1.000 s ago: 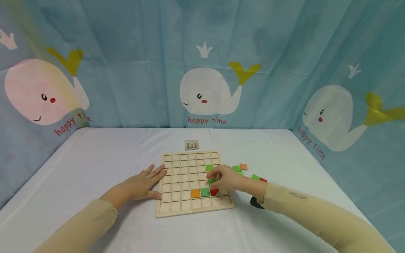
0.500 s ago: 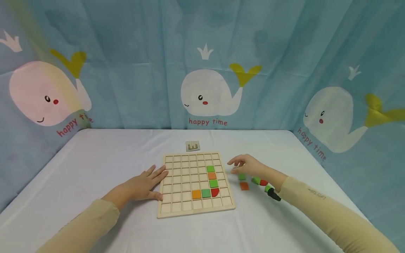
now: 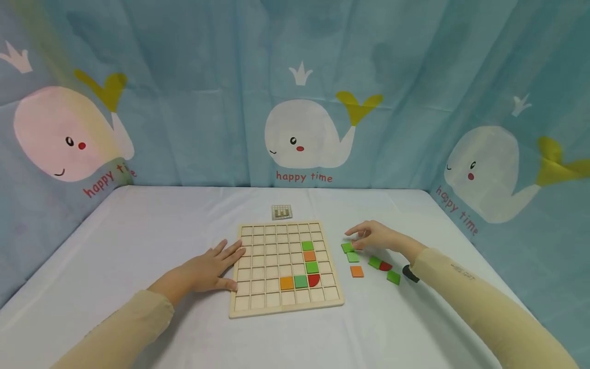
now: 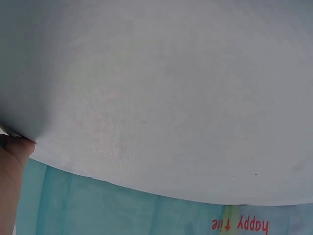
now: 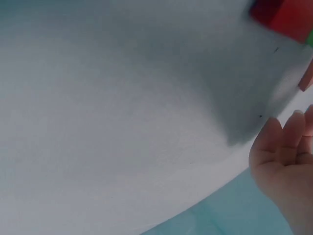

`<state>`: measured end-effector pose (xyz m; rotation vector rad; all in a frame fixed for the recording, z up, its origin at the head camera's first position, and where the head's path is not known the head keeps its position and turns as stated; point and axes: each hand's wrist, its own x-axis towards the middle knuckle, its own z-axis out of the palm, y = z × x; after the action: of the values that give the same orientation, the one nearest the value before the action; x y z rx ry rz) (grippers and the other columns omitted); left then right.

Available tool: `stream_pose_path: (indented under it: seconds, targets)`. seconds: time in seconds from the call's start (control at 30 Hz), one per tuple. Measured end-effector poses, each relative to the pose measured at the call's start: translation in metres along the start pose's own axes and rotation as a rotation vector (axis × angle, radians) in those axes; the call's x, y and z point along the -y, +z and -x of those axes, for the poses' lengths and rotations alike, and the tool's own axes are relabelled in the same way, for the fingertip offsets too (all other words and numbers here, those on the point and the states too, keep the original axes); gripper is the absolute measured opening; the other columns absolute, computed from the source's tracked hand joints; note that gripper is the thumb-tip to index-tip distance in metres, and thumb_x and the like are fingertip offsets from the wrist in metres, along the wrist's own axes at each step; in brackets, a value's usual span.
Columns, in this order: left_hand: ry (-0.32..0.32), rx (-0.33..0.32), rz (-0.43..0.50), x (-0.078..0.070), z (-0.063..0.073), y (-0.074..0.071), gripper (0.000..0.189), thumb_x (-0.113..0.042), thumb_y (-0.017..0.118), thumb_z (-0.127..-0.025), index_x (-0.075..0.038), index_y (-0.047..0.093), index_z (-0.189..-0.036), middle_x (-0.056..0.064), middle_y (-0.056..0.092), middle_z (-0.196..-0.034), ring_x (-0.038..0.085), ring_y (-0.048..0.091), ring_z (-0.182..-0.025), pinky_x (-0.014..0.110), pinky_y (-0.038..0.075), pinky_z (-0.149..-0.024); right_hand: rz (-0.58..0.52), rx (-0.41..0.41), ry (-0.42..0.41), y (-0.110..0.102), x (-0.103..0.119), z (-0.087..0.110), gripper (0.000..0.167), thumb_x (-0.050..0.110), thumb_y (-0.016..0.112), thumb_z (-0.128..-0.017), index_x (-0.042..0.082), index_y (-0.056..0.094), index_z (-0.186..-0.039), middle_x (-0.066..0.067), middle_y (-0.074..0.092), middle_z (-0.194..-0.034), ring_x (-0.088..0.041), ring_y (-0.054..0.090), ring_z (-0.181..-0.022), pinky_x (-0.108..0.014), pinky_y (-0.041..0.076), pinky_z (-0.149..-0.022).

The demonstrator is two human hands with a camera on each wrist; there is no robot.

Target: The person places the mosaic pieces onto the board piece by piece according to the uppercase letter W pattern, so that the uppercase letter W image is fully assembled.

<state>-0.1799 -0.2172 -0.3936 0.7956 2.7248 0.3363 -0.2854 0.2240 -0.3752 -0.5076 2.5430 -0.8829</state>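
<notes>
My left hand [image 3: 209, 269] lies spread on the left rim of the wooden grid board [image 3: 258, 311], fingertips over its edge. My right hand [image 3: 375, 237] hovers right of the board, thumb close above a green square tile [image 3: 347, 248], with a gap between thumb and index finger. In the right wrist view its fingers [image 5: 293, 127] are loosely bent. On the board, a green tile [image 3: 307, 246], an orange tile [image 3: 309, 255] and another green tile [image 3: 312, 267] form a column above a red rounded tile [image 3: 314, 280]. A teal-green tile [image 3: 301, 281] and a yellow-orange tile [image 3: 287, 283] extend leftward.
Loose on the white table are a light green tile [image 3: 352, 257], an orange tile [image 3: 357, 271], a green tile [image 3: 375, 262] beside a red piece [image 3: 385, 266], and another green tile [image 3: 394, 277]. A small pattern card [image 3: 281, 212] lies behind the board. A black object [image 3: 410, 273] shows by the right sleeve.
My right hand has left the board's tile column and moved right to the loose tiles, uncovering the orange tile in the column. My left hand has stayed on the board's rim.
</notes>
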Motion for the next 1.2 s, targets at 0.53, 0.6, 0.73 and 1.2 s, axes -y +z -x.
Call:
stream_pose_path:
  seconds: [0.53, 0.6, 0.73, 1.2]
  targets:
    - [0.016, -0.014, 0.002, -0.001, 0.003, 0.0, 0.095, -0.064, 0.053, -0.087, -0.004, 0.022, -0.154, 0.018, 0.01, -0.161, 0.05, 0.007, -0.142, 0.065, 0.02, -0.109, 0.122, 0.074, -0.115, 0.004, 0.005, -0.008, 0.028, 0.014, 0.076, -0.086, 0.005, 0.074, -0.113, -0.006, 0.053, -0.103, -0.031, 0.048, -0.11, -0.053, 0.041, -0.099]
    - [0.019, -0.017, 0.003, 0.0, 0.003, 0.0, 0.095, -0.065, 0.053, -0.087, -0.004, 0.022, -0.154, 0.018, 0.011, -0.161, 0.051, 0.007, -0.142, 0.065, 0.02, -0.109, 0.118, 0.062, -0.094, 0.005, 0.005, -0.009, 0.026, 0.012, 0.076, -0.086, 0.005, 0.074, -0.111, -0.006, 0.053, -0.103, -0.03, 0.048, -0.108, -0.051, 0.042, -0.098]
    - [0.019, -0.014, 0.008, 0.001, 0.002, 0.0, 0.096, -0.065, 0.052, -0.087, -0.005, 0.022, -0.155, 0.017, 0.01, -0.161, 0.05, 0.007, -0.142, 0.065, 0.019, -0.109, 0.115, 0.04, -0.059, 0.006, 0.008, -0.009, 0.02, 0.01, 0.078, -0.084, 0.005, 0.074, -0.103, -0.007, 0.055, -0.106, -0.028, 0.05, -0.106, -0.049, 0.043, -0.096]
    - [0.02, -0.016, 0.005, -0.004, 0.003, -0.002, 0.095, -0.064, 0.053, -0.087, -0.003, 0.023, -0.154, 0.019, 0.012, -0.16, 0.05, 0.008, -0.142, 0.065, 0.02, -0.109, -0.024, 0.0, 0.045, 0.009, 0.015, -0.007, 0.009, 0.01, 0.073, -0.086, 0.006, 0.065, -0.084, -0.002, 0.058, -0.082, -0.014, 0.049, -0.068, -0.029, 0.042, -0.068]
